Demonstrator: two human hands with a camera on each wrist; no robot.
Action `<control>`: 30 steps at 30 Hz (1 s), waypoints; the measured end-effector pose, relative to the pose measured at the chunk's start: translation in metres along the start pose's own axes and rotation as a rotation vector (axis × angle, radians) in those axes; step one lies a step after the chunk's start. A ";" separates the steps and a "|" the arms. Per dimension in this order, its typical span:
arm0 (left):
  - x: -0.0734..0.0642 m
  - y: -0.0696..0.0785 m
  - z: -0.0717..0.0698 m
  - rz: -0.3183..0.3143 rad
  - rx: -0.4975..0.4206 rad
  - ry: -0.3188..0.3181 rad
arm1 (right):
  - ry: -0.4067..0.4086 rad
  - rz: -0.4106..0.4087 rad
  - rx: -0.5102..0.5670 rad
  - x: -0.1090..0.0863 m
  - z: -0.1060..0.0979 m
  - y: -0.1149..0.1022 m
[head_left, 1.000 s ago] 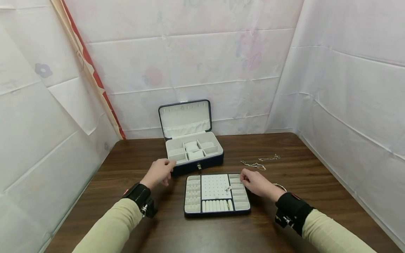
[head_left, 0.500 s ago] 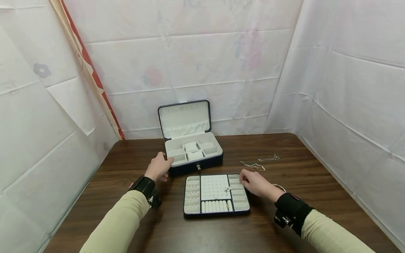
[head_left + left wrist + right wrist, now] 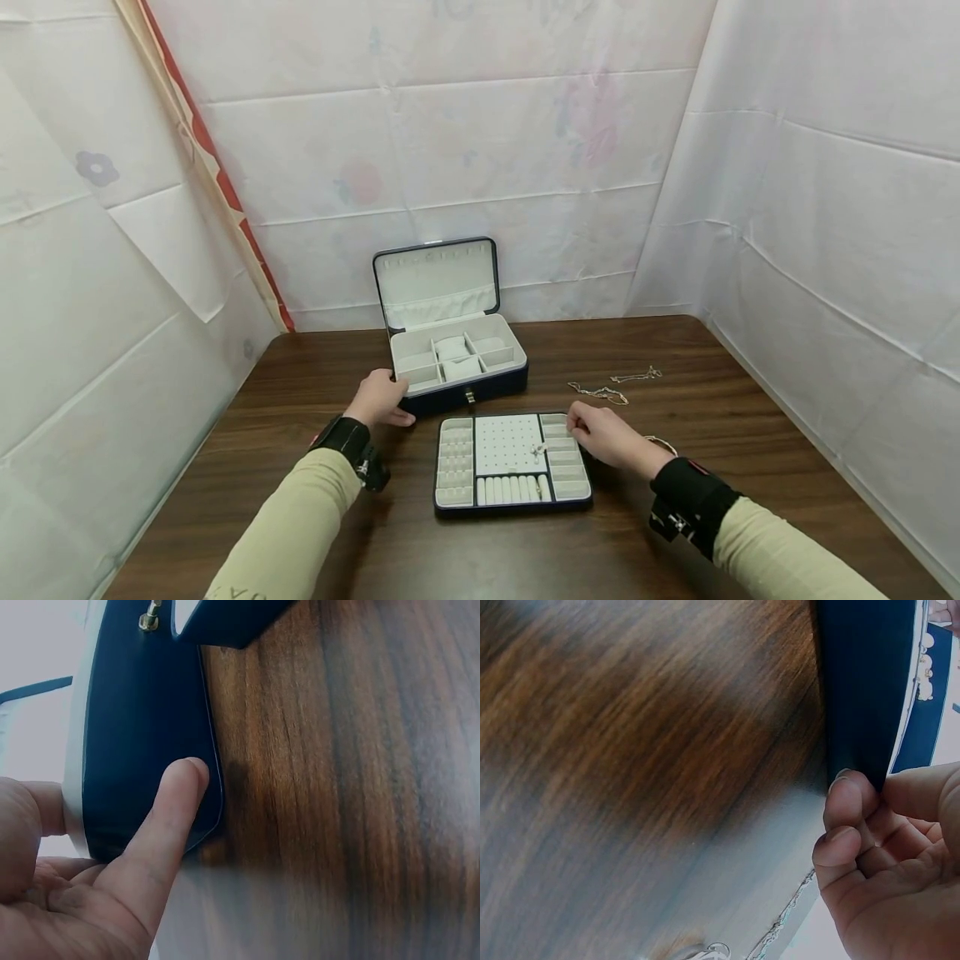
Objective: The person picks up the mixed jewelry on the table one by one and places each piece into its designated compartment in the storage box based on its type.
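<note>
A dark blue jewelry box point(image 3: 491, 385) with a pale compartmented inside stands with its lid point(image 3: 437, 287) raised. My left hand point(image 3: 378, 400) grips its near left corner; in the left wrist view the thumb point(image 3: 176, 795) lies along the blue front wall and the fingers reach around the corner. In front of the box a jewelry tray point(image 3: 510, 510) lies flat on the table. My right hand point(image 3: 603, 435) holds the tray's far right corner, its thumb on top and curled fingers against the blue side wall point(image 3: 862, 690). Small earrings point(image 3: 538, 450) sit on the tray's dotted panel.
Two thin chains point(image 3: 600, 392) lie on the wooden table point(image 3: 330, 367) to the right of the box. Part of a gold bangle point(image 3: 663, 444) shows behind the right hand. White cushions point(image 3: 452, 348) fill some box compartments. Pale cloth hangs around the table's back and sides.
My left hand has moved from just left of the box onto its near left corner and taken hold. My right hand stays at the tray's corner.
</note>
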State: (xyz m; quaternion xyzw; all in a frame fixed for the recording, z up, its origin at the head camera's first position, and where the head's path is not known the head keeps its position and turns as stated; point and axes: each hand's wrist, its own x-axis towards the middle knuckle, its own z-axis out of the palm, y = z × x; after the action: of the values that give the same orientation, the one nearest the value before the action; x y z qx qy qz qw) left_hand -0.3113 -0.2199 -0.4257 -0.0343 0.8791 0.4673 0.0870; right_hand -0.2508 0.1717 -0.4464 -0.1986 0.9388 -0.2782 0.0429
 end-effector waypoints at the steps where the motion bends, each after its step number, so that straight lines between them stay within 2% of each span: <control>1: 0.000 0.000 0.001 -0.005 -0.015 -0.002 | 0.001 0.004 0.001 0.000 0.000 0.000; 6: 0.004 0.000 0.003 -0.052 -0.168 -0.032 | 0.006 0.013 0.002 0.002 0.001 0.001; 14: 0.005 0.003 0.003 -0.059 -0.205 -0.042 | 0.009 0.006 0.011 0.000 0.000 0.002; 23: 0.008 -0.001 0.004 -0.066 -0.188 0.003 | -0.006 0.013 0.036 0.000 0.000 0.002; 30: 0.010 -0.003 0.003 -0.057 -0.200 0.008 | -0.020 0.013 0.050 -0.002 -0.002 0.000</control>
State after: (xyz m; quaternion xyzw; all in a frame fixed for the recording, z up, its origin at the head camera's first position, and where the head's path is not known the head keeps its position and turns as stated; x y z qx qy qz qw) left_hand -0.3204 -0.2188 -0.4312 -0.0698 0.8272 0.5498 0.0928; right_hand -0.2490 0.1733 -0.4445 -0.1940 0.9323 -0.2993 0.0591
